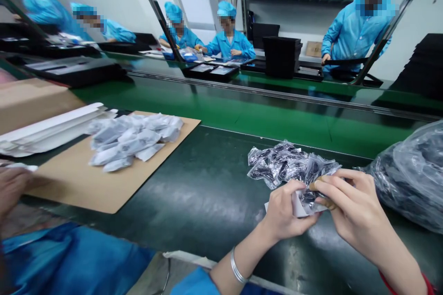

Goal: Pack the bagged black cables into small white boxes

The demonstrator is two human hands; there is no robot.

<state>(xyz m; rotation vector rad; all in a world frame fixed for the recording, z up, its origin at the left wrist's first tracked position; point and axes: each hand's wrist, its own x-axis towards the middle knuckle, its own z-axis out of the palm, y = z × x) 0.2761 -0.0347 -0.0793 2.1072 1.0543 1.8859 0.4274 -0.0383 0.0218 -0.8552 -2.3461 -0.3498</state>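
Note:
My left hand (285, 212) and my right hand (349, 209) meet low on the right of the dark workbench, both pinching one small clear packet (306, 203) with a dark part inside. A silver bangle (237, 267) sits on my left wrist. Just beyond my fingers lies a loose heap of similar clear packets (287, 163) with dark contents.
A big clear bag of dark parts (411, 177) lies at the right edge. To the left, a cardboard sheet (90, 179) carries a pile of whitish packets (129, 140), beside flat white boxes (48, 129). Another person's hand (12, 189) shows far left. Several workers in blue sit beyond the green conveyor (277, 115).

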